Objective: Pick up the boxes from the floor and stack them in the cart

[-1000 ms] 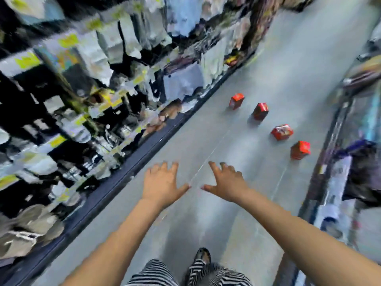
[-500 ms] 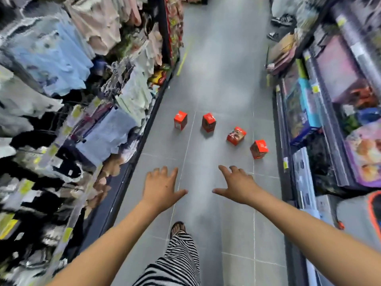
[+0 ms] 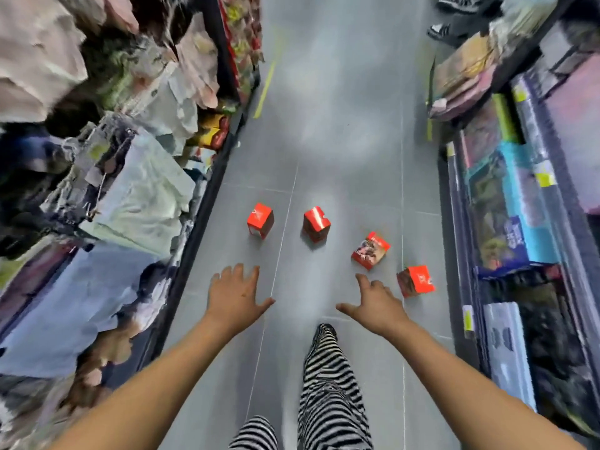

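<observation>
Several small red boxes stand on the grey tiled aisle floor ahead of me: one at the left [image 3: 260,220], one beside it [image 3: 316,223], a tilted one with a picture side [image 3: 370,250], and the nearest at the right [image 3: 416,280]. My left hand [image 3: 235,297] is stretched forward, fingers spread, holding nothing. My right hand [image 3: 376,303] reaches forward too, fingers spread and empty, just left of the nearest box and apart from it. No cart is in view.
Racks of hanging clothes [image 3: 139,196] line the left side of the aisle. Shelves with boxed goods [image 3: 506,203] line the right. My striped trouser leg [image 3: 328,378] steps forward on the floor [image 3: 341,141], which runs on far ahead.
The view has swung from the left shelves to straight down the aisle. The boxes now appear closer and centred. Both hands stay spread and empty, and a leg has stepped forward.
</observation>
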The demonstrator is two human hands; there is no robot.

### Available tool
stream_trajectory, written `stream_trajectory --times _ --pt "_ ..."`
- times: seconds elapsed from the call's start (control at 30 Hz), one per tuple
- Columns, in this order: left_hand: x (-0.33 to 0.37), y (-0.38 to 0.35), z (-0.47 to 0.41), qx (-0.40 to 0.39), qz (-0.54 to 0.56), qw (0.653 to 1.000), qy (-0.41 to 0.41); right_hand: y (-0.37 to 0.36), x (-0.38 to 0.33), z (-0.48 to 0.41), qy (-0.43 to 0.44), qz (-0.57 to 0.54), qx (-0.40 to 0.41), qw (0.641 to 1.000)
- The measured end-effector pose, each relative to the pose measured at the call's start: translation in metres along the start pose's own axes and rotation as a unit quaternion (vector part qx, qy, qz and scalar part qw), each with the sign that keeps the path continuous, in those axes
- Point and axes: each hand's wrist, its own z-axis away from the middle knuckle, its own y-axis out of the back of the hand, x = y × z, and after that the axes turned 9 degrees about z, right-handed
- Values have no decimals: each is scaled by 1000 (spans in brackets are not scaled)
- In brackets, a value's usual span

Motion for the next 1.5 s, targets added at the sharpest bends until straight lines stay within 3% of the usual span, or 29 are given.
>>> stream_trajectory --times 0.13,0.33,0.53,0.73,0.87,1.0,1.13,1.3,1.5 --pt "-2 -56 -114 23 38 999 18 -18 7 -132 -5 1 -2 1000" --pt "-32 -195 -283 75 39 994 -69 -109 17 -331 2 -41 69 997" --pt "-84 -338 -441 164 -6 983 -78 -222 21 -517 2 -45 212 976" --pt "-138 -396 -537 232 -27 972 -3 -291 19 -627 57 -158 350 922" --pt "-148 -398 -553 232 8 972 23 -305 30 -652 141 -229 368 890" --pt "-149 -393 -566 233 27 971 49 -316 20 -660 145 -310 391 854" --pt "-145 -395 -579 215 15 973 87 -317 16 -665 145 -305 446 829" --pt "-126 -358 -541 170 8 982 78 -263 8 -614 113 -285 394 867" --pt "-97 -204 -434 119 12 989 83 -129 -16 -476 110 -246 274 923"
